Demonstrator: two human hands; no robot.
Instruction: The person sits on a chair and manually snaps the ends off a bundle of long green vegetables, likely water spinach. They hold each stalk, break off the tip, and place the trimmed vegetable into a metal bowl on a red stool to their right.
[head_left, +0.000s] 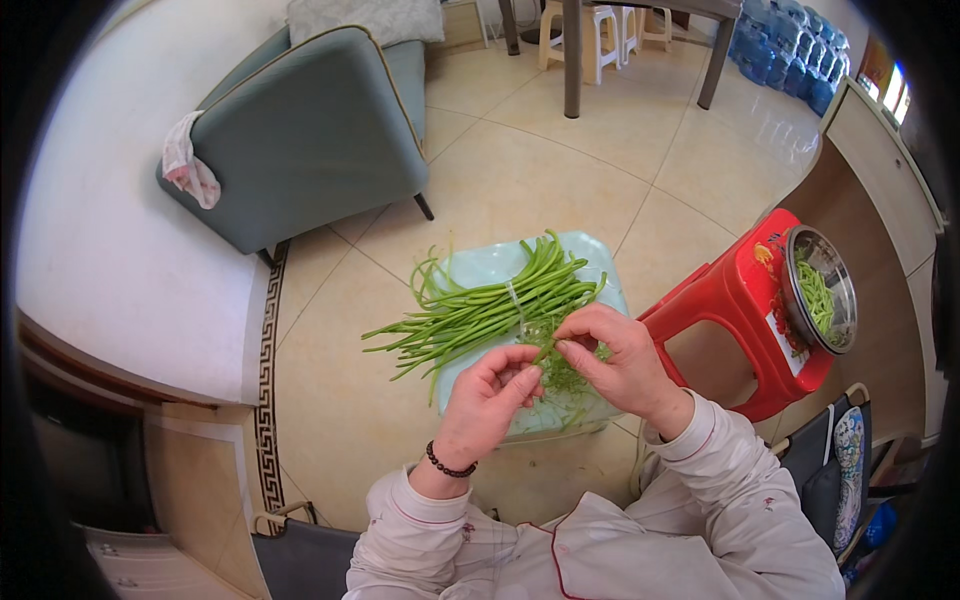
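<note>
My left hand (486, 399) and my right hand (621, 361) meet above a pale turquoise stool top (489, 264). Between the fingertips of both hands is a short piece of green stem (545, 352), pinched from either side. A bundle of long green vegetable stems (472, 313) lies across the stool beyond my hands, bound by a clear band (514, 298). Some stem tips curl, and many hang past the stool's left edge. Under and behind my hands is a loose heap of thin green strips (564, 372), partly hidden by my fingers.
To the right, a red plastic stool (739, 281) carries a metal bowl (847, 300) with cut green pieces (814, 296). A grey-green sofa (315, 142) stands at upper left, a table leg (572, 67) farther back. Folding chair parts (821, 480) are close at lower right.
</note>
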